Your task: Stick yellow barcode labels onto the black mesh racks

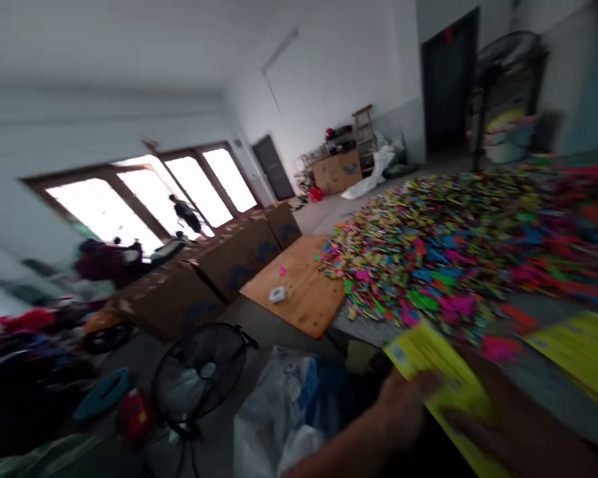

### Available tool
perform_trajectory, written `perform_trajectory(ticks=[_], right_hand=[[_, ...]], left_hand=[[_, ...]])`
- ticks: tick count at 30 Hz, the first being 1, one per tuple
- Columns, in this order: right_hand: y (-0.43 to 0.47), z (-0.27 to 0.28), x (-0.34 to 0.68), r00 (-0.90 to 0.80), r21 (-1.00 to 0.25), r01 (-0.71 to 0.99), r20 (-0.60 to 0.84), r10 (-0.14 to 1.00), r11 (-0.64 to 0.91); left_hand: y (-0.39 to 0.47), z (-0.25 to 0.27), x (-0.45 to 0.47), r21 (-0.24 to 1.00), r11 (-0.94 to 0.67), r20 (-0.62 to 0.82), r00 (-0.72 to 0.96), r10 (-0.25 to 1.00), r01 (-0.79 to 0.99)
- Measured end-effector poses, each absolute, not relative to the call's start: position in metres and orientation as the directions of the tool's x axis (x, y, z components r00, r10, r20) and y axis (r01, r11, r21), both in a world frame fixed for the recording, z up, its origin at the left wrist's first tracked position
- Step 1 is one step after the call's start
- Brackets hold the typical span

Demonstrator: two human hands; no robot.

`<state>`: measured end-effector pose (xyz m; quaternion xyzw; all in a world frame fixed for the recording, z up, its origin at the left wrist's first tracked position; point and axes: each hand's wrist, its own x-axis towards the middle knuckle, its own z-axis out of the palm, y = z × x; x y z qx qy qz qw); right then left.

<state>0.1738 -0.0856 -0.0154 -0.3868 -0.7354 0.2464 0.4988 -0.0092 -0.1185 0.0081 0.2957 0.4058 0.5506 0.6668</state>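
A yellow printed card [451, 378] is held between my two hands at the lower right, tilted, with a small pale patch near its top corner. My left hand [401, 408] grips its left edge, the thumb lying on the face. From the other side my right hand [518, 418] holds it, the thumb across the lower part; its other fingers are behind the card. Motion blurs both hands. More yellow printed sheets [581, 352] lie on the grey surface to the right. Beyond the hands spreads a large heap of small, bright multicoloured pieces [428, 245].
An orange-brown board [299, 285] with a small white box [277, 295] stands left of the heap. Plastic bags [274, 405] and a black fan [206, 372] are lower left. Large cardboard boxes [244, 255] line up behind. A person [187, 214] is near the bright windows.
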Motion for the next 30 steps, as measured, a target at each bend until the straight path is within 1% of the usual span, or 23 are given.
perform_trajectory(ticks=[1,2,3,4,5,7,9,13,15,18,20,21,23,26,27,28,30], right_hand=[[-0.090,-0.009,0.176,-0.279,-0.801,0.350,0.406,0.870,0.486],[-0.093,-0.002,0.178,-0.352,-0.855,0.343,0.267,0.897,0.389],[-0.094,0.005,0.180,-0.428,-0.889,0.333,0.156,0.890,0.316],[-0.093,0.011,0.181,-0.470,-0.898,0.341,0.093,0.878,0.277],[-0.090,0.017,0.183,-0.475,-0.889,0.370,0.069,0.877,0.270],[-0.085,0.027,0.185,-0.470,-0.866,0.415,0.058,0.881,0.278],[-0.082,0.033,0.188,-0.473,-0.845,0.434,0.081,0.877,0.312],[-0.084,0.039,0.191,-0.483,-0.849,0.388,0.143,0.864,0.357],[-0.083,0.038,0.190,-0.444,-0.895,0.323,0.143,0.884,0.307],[-0.080,0.034,0.187,-0.354,-0.973,0.173,0.086,0.931,0.155],[-0.078,0.030,0.186,-0.309,-0.991,0.106,0.050,0.950,0.087],[-0.077,0.029,0.186,-0.296,-0.991,0.102,0.052,0.954,0.086],[-0.077,0.026,0.186,-0.291,-0.980,0.125,0.112,0.950,0.154],[-0.080,0.024,0.186,-0.282,-0.934,0.175,0.256,0.925,0.312],[-0.082,0.023,0.186,-0.270,-0.926,0.179,0.279,0.922,0.332],[-0.083,0.023,0.186,-0.259,-0.928,0.172,0.280,0.925,0.329],[-0.084,0.022,0.185,-0.244,-0.956,0.122,0.230,0.942,0.265]], left_hand=[[-0.119,0.013,-0.008,0.838,0.251,-0.257,0.056,0.965,-0.484],[-0.117,0.016,-0.008,0.842,0.275,-0.280,0.060,0.958,-0.465],[-0.113,0.018,-0.010,0.851,0.288,-0.283,0.079,0.956,-0.439],[-0.107,0.017,-0.012,0.862,0.287,-0.263,0.116,0.958,-0.418],[-0.101,0.016,-0.015,0.879,0.260,-0.223,0.136,0.965,-0.400],[-0.090,0.012,-0.021,0.908,0.226,-0.194,0.125,0.973,-0.352],[-0.086,0.010,-0.025,0.930,0.218,-0.195,0.107,0.975,-0.296],[-0.090,0.012,-0.030,0.942,0.239,-0.200,0.175,0.964,-0.237],[-0.092,0.013,-0.029,0.940,0.237,-0.182,0.224,0.957,-0.247],[-0.093,0.016,-0.027,0.928,0.251,-0.171,0.281,0.944,-0.277],[-0.094,0.017,-0.026,0.914,0.273,-0.175,0.315,0.933,-0.300],[-0.094,0.018,-0.025,0.909,0.279,-0.174,0.326,0.929,-0.311],[-0.094,0.018,-0.023,0.901,0.286,-0.173,0.334,0.927,-0.327],[-0.094,0.018,-0.021,0.890,0.300,-0.187,0.326,0.927,-0.342],[-0.093,0.018,-0.021,0.886,0.308,-0.195,0.324,0.926,-0.346],[-0.093,0.018,-0.020,0.882,0.317,-0.203,0.325,0.924,-0.350],[-0.093,0.018,-0.020,0.874,0.336,-0.219,0.333,0.917,-0.352]])
